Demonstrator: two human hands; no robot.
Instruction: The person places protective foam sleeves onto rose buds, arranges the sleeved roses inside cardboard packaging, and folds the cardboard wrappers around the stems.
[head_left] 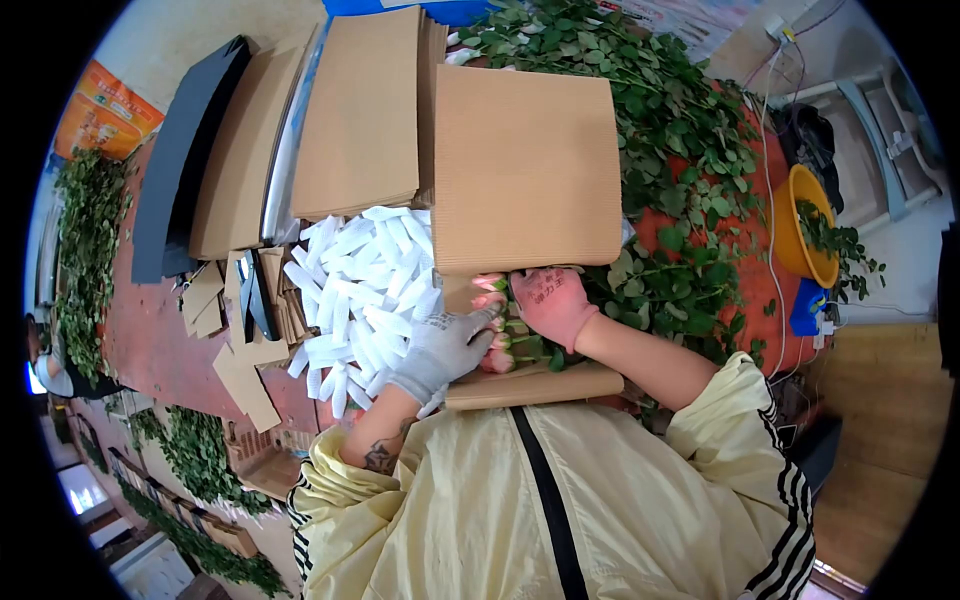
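Observation:
Several pink roses [497,358] lie in a row on brown corrugated cardboard in front of me, their heads to the left and green stems to the right. My left hand [440,350], in a grey-white glove, has its fingers pressed together at the rose heads. On the far side of the row, my right hand [552,302] in a pink glove is closed just below the raised cardboard sheet [527,165]; its fingertips are partly hidden, and so is whatever they hold. A rolled cardboard edge [535,387] runs along my front.
White mesh sleeves [365,290] are heaped left of the roses. Beyond them stand cardboard sheets [360,110]. A black stapler [258,295] rests on cardboard scraps at left. Leafy rose stems [670,130] cover the right side, near a yellow bucket [800,230].

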